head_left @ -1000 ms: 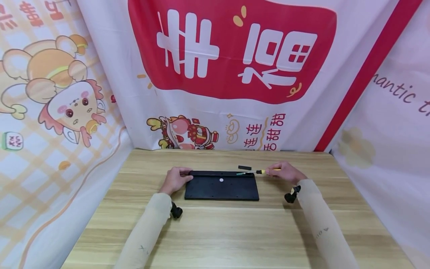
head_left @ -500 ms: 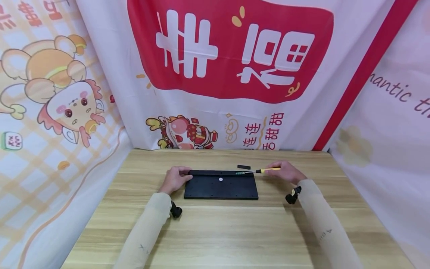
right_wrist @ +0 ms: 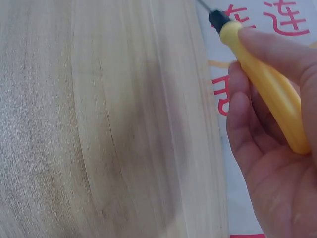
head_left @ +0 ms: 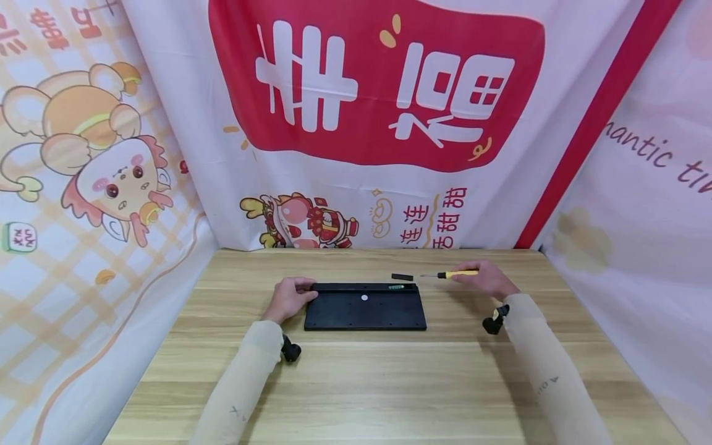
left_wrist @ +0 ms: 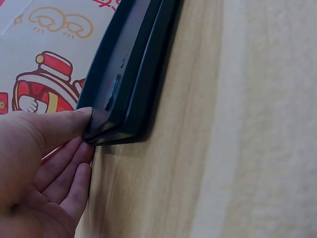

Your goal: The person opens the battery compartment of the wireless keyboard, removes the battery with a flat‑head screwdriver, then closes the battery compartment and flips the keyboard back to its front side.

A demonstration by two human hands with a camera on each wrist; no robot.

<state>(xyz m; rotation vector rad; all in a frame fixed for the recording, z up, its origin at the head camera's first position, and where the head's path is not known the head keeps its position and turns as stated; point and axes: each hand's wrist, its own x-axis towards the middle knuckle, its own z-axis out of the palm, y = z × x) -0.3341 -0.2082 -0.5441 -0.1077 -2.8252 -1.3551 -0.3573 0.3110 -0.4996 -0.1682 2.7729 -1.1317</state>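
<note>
A black keyboard [head_left: 364,314] lies face down on the table, a round white sticker on its underside. At its far right an uncovered slot holds a green battery [head_left: 396,287]. My left hand [head_left: 290,298] pinches the keyboard's far left corner; in the left wrist view the thumb presses on top of the keyboard [left_wrist: 131,84]. My right hand [head_left: 485,278] grips a yellow-handled screwdriver [head_left: 461,272], its shaft pointing left, the tip apart from the keyboard. In the right wrist view, thumb and fingers wrap the screwdriver's yellow handle [right_wrist: 270,89]. Behind the slot lies a small black cover [head_left: 402,277].
The wooden table [head_left: 367,389] ends at the back against a printed cloth [head_left: 356,204]. More printed cloths hang along the left and right sides.
My right hand has drawn the screwdriver back to the right and away from the battery slot. The left hand keeps its hold on the keyboard. The head view has shifted slightly.
</note>
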